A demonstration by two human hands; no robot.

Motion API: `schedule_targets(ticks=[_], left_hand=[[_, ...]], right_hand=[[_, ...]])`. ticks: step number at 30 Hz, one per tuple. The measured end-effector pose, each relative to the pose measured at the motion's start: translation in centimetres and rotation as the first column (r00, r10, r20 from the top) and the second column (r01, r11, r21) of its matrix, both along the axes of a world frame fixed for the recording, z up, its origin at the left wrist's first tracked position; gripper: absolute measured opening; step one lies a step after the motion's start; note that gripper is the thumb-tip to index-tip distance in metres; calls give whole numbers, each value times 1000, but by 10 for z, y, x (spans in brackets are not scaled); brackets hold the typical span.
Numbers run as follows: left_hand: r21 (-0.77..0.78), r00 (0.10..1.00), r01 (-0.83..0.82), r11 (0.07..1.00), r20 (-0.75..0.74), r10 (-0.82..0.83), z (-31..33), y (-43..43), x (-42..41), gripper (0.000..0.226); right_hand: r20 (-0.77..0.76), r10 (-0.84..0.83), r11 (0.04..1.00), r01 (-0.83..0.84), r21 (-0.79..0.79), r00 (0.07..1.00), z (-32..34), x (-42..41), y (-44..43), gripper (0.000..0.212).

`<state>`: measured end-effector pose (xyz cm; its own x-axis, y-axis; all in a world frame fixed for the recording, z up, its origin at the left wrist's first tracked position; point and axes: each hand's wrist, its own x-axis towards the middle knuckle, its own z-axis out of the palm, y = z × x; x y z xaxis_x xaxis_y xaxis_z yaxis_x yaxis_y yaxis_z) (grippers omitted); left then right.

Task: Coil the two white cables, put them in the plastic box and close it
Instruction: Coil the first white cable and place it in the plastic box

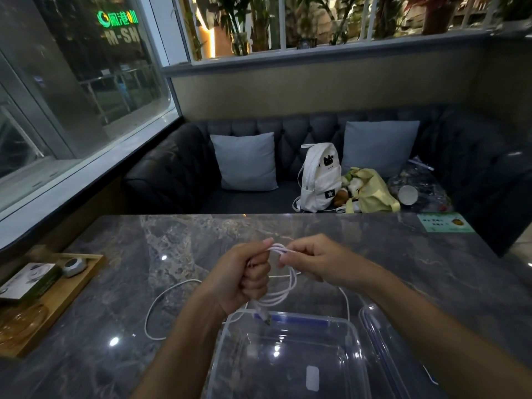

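My left hand (250, 276) is closed in a fist around a white cable (283, 295) wound into several loops; its plug end hangs down over the box rim. My right hand (309, 262) pinches the top of the same loops between thumb and fingers. A second white cable (161, 300) lies loose on the marble table, curving left of my left wrist and passing behind the box. The clear plastic box (355, 338) stands open below my hands, with nothing visible inside. Its clear lid (374, 326) lies to the right, partly hidden by my right forearm.
A wooden tray (66, 289) with a small box and a round gadget sits at the table's left edge. A green card (444, 223) lies at the far right corner. Beyond the table a dark sofa holds cushions, a white backpack (319, 177) and bags.
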<state>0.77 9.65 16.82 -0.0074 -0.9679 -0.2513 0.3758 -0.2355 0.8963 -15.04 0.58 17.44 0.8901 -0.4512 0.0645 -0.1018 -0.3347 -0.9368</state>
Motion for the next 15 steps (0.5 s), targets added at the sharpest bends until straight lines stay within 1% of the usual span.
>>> schedule_targets(ticks=[2, 3, 5, 8, 10, 12, 14, 15], left_hand=[[5, 1000, -14, 1000, -12, 14, 1, -1, -4, 42], [-7, 999, -33, 999, -32, 32, 1, -3, -6, 40], [-35, 994, -104, 994, -44, 103, 1, -7, -10, 39], [-55, 969, -228, 972, 88, 232, -1, -12, -15, 40], [-48, 948, -257, 965, 181, 262, 0, -14, -13, 42], [-17, 942, -225, 974, 251, 222, 6, -15, -9, 42], [29, 945, -176, 984, 285, 161, 12, -16, -4, 43], [49, 950, -161, 986, 278, 142, 14, -17, -3, 43]], right_hand=[[-27, -40, 998, 38, -56, 999, -2, 0, -1, 26], [-23, -73, 994, 71, -89, 997, -3, 1, -3, 25], [5, -162, 982, 162, -97, 987, -4, 4, -5, 31], [55, -249, 968, 249, -9, 967, -12, 11, -4, 34], [75, -277, 960, 274, 52, 958, -17, 13, -3, 33], [41, -237, 970, 233, 74, 971, -19, 10, -4, 28], [-7, -126, 986, 126, 106, 992, -17, 5, -6, 25], [-9, -71, 989, 72, 131, 997, -16, 2, -7, 23]])
